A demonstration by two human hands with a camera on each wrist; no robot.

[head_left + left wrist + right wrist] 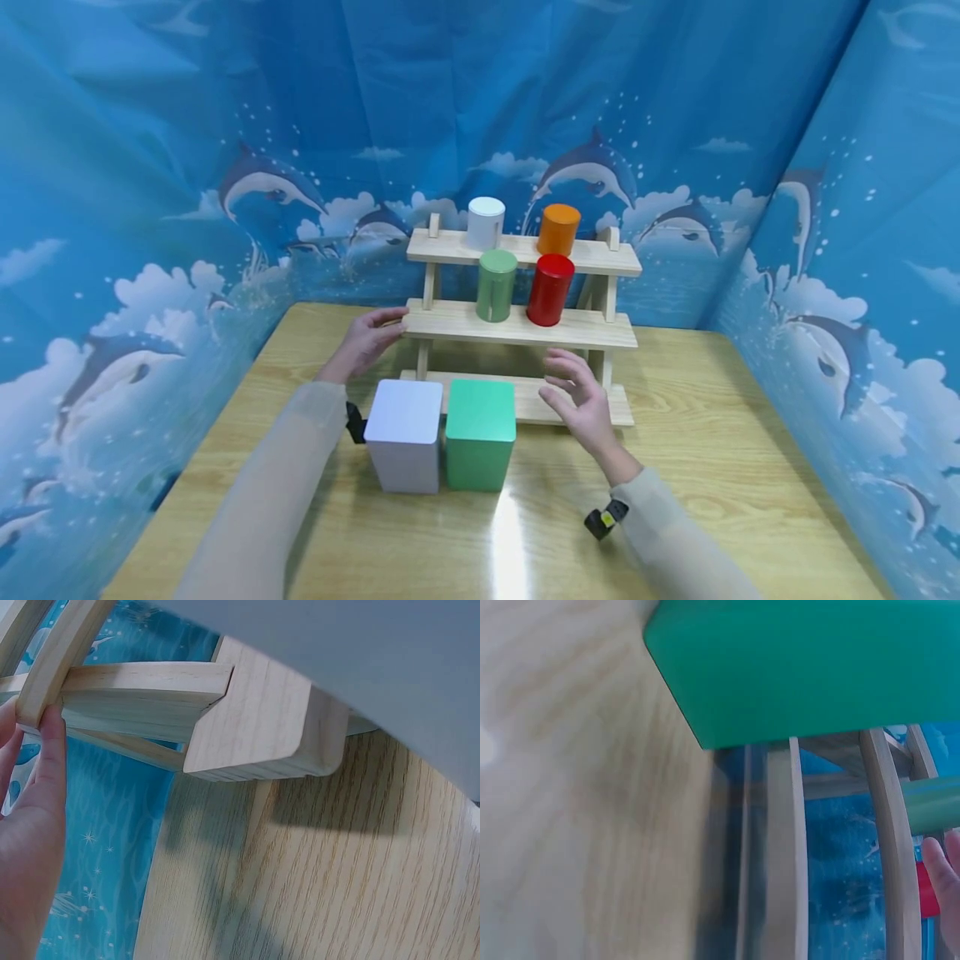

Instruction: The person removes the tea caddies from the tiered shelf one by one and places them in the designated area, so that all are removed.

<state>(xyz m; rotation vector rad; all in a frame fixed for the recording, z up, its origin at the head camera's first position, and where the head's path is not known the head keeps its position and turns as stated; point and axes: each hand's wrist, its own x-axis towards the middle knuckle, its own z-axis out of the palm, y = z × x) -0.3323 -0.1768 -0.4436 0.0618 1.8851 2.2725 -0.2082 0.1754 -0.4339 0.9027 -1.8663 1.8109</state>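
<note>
Wooden stand (521, 329) sits at your 12 o'clock. Your left hand (369, 337) pinches the end of its middle board (58, 664), at the stand's 9 o'clock. Your right hand (581, 398), fingers loosely spread, holds nothing at 5 o'clock. Green can (496, 287) and red can (550, 292) stand on that board, white can (485, 223) and orange can (558, 231) above. White box (405, 433) and green box (480, 433): 7 o'clock.

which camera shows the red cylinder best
The head view: it shows the red cylinder whole and unobstructed, standing on the middle shelf. The right wrist view catches only a red part of it near the right edge, partly hidden by the right hand. The left wrist view doesn't show it.
</note>
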